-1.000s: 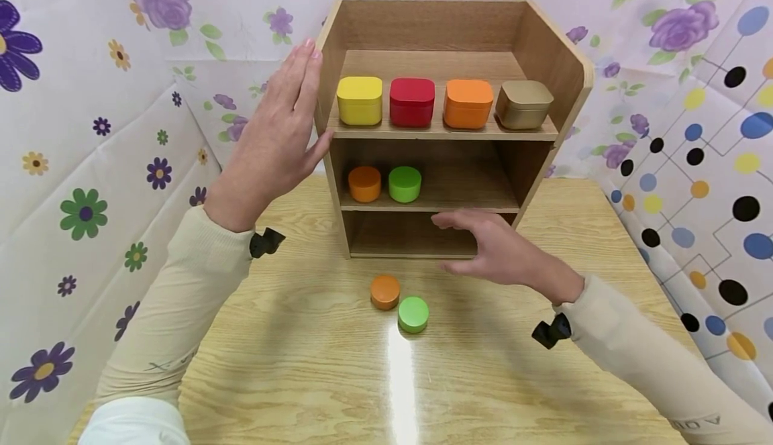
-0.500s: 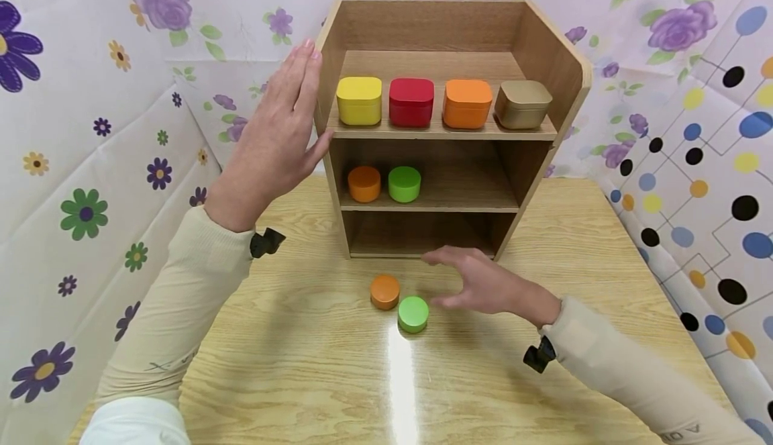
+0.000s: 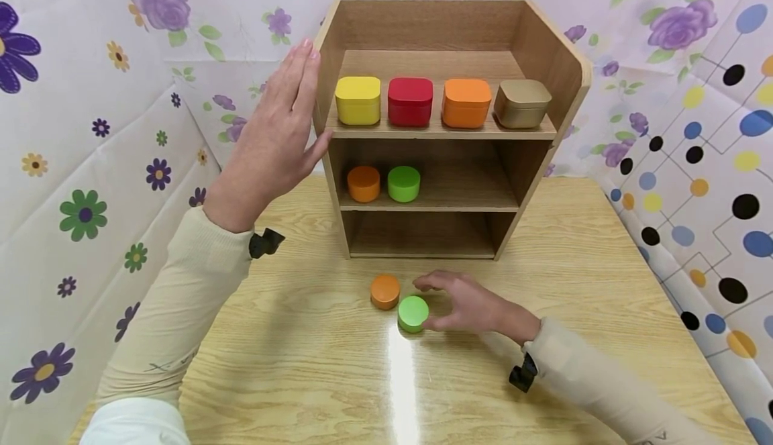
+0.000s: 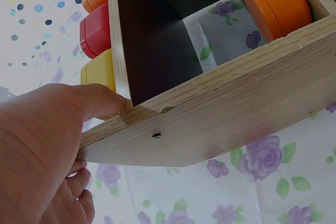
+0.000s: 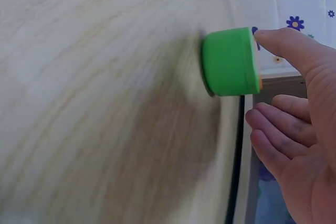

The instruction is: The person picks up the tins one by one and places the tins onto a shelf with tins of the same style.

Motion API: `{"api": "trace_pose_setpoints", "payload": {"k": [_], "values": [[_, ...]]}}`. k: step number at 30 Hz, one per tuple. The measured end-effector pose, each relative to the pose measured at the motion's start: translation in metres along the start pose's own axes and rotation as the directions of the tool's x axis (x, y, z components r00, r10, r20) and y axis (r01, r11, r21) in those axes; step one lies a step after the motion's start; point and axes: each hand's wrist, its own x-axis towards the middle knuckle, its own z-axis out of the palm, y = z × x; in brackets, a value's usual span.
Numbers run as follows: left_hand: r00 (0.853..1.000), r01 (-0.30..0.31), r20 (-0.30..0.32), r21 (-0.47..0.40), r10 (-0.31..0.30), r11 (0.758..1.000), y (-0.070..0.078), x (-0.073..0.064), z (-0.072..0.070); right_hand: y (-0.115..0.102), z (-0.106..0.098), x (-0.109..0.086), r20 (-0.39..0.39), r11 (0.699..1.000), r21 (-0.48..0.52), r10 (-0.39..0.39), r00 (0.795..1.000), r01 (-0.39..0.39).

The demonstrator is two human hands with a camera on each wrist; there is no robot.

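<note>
My left hand lies along the outer left side of a small wooden shelf, its fingers straight. In the left wrist view its thumb rests at the panel's front edge. My right hand is beside a round green box on the table, thumb and fingers spread apart. The thumb is right at the box's lid in the right wrist view, with the other fingers loosely bent. A round orange box stands just left of the green one.
On the top shelf stand a yellow box, a red box, an orange squarish box and a gold box. Another round orange box and round green box sit on the middle shelf. Patterned cloth surrounds the table.
My right hand has come down and toward me from the shelf front to the green box on the table. The left hand has stayed at the shelf's side.
</note>
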Motion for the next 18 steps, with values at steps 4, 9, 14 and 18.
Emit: {"api": "trace_pose_setpoints", "payload": {"k": [4,9,14,18], "values": [[1.000,-0.001,-0.001,-0.003,0.001,1.000,0.000,0.001,0.000,0.004,0.008,0.001,-0.001,0.999,0.036,-0.013,1.000,0.013],[1.000,-0.002,-0.003,-0.005,0.002,1.000,0.001,0.001,0.000,0.008,0.015,0.000,0.003,0.999,0.039,-0.018,1.000,0.017],[1.000,-0.004,0.002,-0.003,0.005,1.000,0.000,0.000,0.000,0.010,0.018,-0.002,0.011,0.998,0.061,-0.014,1.000,0.014],[1.000,-0.008,0.002,-0.004,0.008,1.000,0.000,0.000,0.000,0.012,0.020,0.000,0.016,0.997,0.077,-0.011,1.000,0.010]]}}
